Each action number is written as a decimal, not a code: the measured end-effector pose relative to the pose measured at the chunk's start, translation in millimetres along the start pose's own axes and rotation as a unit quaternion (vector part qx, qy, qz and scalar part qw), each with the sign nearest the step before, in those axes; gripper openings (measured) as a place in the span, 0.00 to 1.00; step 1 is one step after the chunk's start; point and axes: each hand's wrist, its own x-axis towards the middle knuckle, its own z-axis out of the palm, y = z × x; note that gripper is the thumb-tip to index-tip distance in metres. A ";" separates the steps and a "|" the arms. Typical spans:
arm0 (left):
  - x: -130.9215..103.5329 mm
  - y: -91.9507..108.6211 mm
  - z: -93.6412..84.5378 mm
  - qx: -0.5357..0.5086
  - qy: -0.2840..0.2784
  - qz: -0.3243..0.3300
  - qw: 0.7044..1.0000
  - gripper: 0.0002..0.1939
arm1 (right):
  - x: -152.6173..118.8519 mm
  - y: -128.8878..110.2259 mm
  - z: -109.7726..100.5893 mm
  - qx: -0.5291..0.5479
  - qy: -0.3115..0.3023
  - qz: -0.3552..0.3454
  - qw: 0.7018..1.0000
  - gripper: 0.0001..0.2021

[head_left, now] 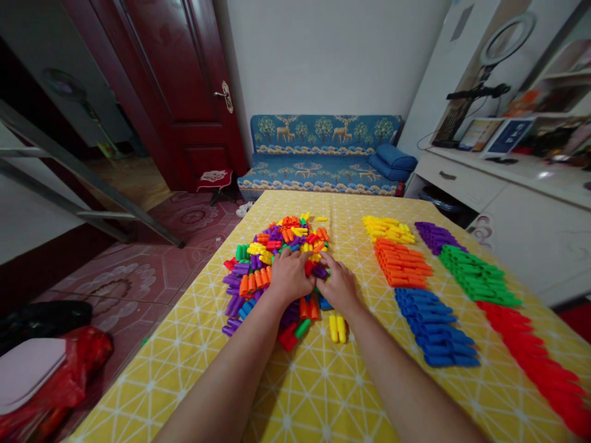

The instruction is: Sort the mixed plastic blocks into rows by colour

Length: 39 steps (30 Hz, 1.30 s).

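Observation:
A mixed heap of small plastic pieces (255, 281) in purple, orange, yellow, green, red and blue lies on the yellow patterned tablecloth (318, 394). Over the heap's right side, my left hand (290, 275) has its fingers bent around a red piece (309, 267). My right hand (338, 283) is just beside it, fingers curled at the heap's edge near a purple piece (319, 271); whether it grips anything is hidden. Two yellow pieces (337, 328) lie below my right hand. To the right are sorted groups: yellow (388, 229), orange (401, 263), blue (434, 326), purple (438, 237), green (478, 274) and red (530, 357).
Beyond the table stands a blue sofa (323, 163) with deer patterns. A small red stool (215, 179) is by the door. At the right is a white cabinet (508, 197) carrying books and a ring light (508, 38). Bags (78, 363) lie on the floor at left.

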 end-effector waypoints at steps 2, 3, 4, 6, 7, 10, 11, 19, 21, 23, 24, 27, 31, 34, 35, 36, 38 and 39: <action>-1.0 -1.2 -2.9 -0.008 -0.015 0.008 1.000 0.30 | 0.4 1.2 -1.1 0.000 -0.006 0.001 1.000 0.30; -1.0 -1.9 -4.1 -0.012 -0.024 0.012 1.000 0.30 | 0.9 2.4 -1.2 0.005 -0.009 0.001 1.000 0.30; -0.7 -2.6 -5.0 -0.017 -0.031 0.015 0.999 0.30 | 1.6 3.6 -1.2 0.016 -0.011 -0.002 1.000 0.30; 0.2 -3.8 -5.2 -0.025 -0.036 0.022 0.999 0.32 | 3.0 5.8 -0.4 0.050 -0.011 -0.014 0.999 0.30; 0.7 -4.0 -4.6 -0.031 -0.036 0.025 0.999 0.33 | 3.6 6.6 0.1 0.066 -0.011 -0.021 0.998 0.31; 1.7 -3.6 -0.5 -0.061 -0.035 0.029 0.997 0.35 | 4.5 7.9 1.8 0.079 -0.002 -0.026 0.997 0.33; 1.9 -3.3 1.2 -0.076 -0.035 0.029 0.996 0.35 | 4.7 8.0 2.4 0.080 -0.001 -0.020 0.997 0.33; 8.5 -3.9 12.9 -0.325 0.040 0.008 0.945 0.26 | 7.4 4.0 5.4 0.385 0.023 0.022 0.922 0.21; 9.6 -3.5 13.3 -0.361 0.072 -0.004 0.930 0.25 | 7.7 1.4 4.4 0.415 0.038 0.029 0.909 0.19; 9.6 -2.9 12.5 -0.379 0.089 -0.004 0.921 0.24 | 7.4 -0.4 2.4 0.425 0.055 0.032 0.903 0.18; 9.3 -2.7 11.9 -0.382 0.090 0.006 0.920 0.24 | 7.0 -0.9 1.3 0.423 0.065 0.034 0.903 0.18; 7.8 -2.3 9.8 -0.380 0.085 0.034 0.920 0.26 | 5.0 -0.3 -1.7 0.400 0.080 0.034 0.912 0.16; 6.7 -2.2 6.1 -0.385 0.082 0.011 0.919 0.26 | 2.1 1.6 -2.5 0.351 0.087 0.020 0.932 0.15; 6.6 -1.4 2.4 -0.397 0.103 -0.016 0.912 0.21 | 1.2 1.5 -1.7 0.325 0.104 0.022 0.940 0.15; 6.6 -1.0 1.3 -0.397 0.108 -0.022 0.911 0.19 | 1.1 1.3 -1.5 0.327 0.111 0.026 0.938 0.16; 6.6 -0.4 0.5 -0.395 0.112 -0.027 0.912 0.16 | 1.0 1.2 -1.3 0.332 0.120 0.031 0.935 0.17; 6.6 0.7 0.6 -0.391 0.107 -0.027 0.914 0.13 | 0.8 1.2 -1.3 0.329 0.139 0.033 0.934 0.17; 6.8 1.1 1.5 -0.391 0.101 -0.021 0.915 0.12 | 0.6 1.3 -1.4 0.316 0.146 0.027 0.937 0.15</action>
